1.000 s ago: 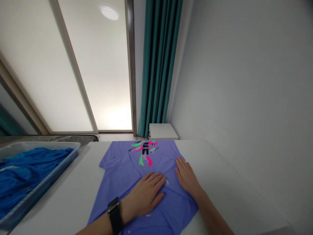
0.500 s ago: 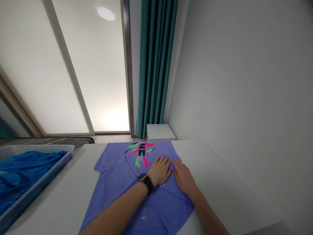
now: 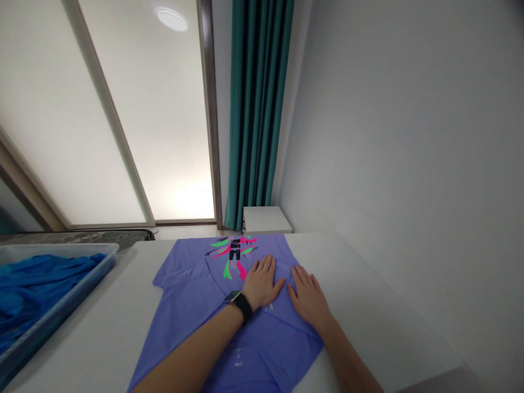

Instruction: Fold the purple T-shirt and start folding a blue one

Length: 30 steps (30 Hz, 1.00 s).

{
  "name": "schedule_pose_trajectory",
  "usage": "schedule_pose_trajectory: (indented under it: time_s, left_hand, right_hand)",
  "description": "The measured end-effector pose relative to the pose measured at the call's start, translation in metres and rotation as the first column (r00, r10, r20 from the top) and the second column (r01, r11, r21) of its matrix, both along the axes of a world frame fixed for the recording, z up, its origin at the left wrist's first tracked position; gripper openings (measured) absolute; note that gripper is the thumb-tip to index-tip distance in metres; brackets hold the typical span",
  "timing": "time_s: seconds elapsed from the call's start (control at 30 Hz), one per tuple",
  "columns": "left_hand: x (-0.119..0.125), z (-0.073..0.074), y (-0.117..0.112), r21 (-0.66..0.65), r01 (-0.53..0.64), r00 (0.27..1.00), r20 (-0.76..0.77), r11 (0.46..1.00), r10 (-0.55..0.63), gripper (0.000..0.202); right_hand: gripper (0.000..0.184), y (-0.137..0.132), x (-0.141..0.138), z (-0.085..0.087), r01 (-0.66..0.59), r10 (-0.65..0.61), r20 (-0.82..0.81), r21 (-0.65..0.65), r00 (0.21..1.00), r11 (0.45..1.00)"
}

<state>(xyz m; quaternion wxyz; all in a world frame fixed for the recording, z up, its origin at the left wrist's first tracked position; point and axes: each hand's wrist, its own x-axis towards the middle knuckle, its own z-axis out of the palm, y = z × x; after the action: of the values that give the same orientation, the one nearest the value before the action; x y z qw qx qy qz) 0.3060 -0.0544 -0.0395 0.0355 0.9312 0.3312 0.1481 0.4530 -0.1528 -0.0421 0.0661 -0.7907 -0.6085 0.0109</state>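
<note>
A purple T-shirt (image 3: 180, 305) lies spread on the white table, with a pink, green and black print near its far end. Its right side is folded inward over the middle. My left hand (image 3: 262, 284), wearing a black watch (image 3: 239, 304) at the wrist, lies flat on the shirt just right of the print, fingers stretched out. Beside it, my right hand (image 3: 309, 297) rests with extended fingers on the shirt's folded right edge. Neither hand grasps the cloth. The shirt's near end runs out of view below, partly behind my left forearm.
On the left stands a pale plastic bin (image 3: 110, 256) with blue cloth (image 3: 45, 286) inside. The white table (image 3: 360, 305) borders a grey wall on the right. Past its far edge are a small white cabinet (image 3: 268, 219), a green curtain (image 3: 257, 109) and frosted sliding doors (image 3: 164, 120).
My left hand has shifted slightly left, its thumb now spread away from the fingers. The right hand stays nearly in place on the edge. The view has turned a little.
</note>
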Motion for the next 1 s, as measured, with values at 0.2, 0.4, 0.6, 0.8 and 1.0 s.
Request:
schedule_pose_trajectory:
  time_s: [0.2,0.4,0.6,0.8,1.0]
  left_hand:
    - [-0.002,-0.007,0.011,-0.004,-0.069,0.998,-0.009,0.998,0.069,0.058]
    - [-0.004,-0.003,0.006,0.027,-0.005,1.000,0.011,1.000,0.005,0.060]
    - [-0.004,0.006,-0.012,-0.021,0.074,0.997,-0.032,0.997,-0.074,0.060]
    - [-0.004,0.005,-0.016,-0.032,0.062,0.998,-0.026,0.998,-0.063,0.059]
    - [-0.013,0.008,-0.014,-0.015,0.057,0.998,-0.034,0.998,-0.058,0.060]
  right_hand:
    - [0.061,-0.001,-0.001,0.004,-0.002,0.002,-0.008,-0.034,1.000,0.999]
    - [0.061,0.002,0.001,0.002,-0.008,0.008,-0.018,0.037,1.000,0.999]
    - [0.058,0.003,-0.003,0.005,-0.115,0.115,-0.014,0.025,0.993,0.993]
    - [0.058,0.000,-0.001,0.003,-0.099,0.099,-0.014,-0.016,0.995,0.995]
    - [0.057,0.002,-0.001,0.002,-0.096,0.095,-0.020,-0.015,0.995,0.995]
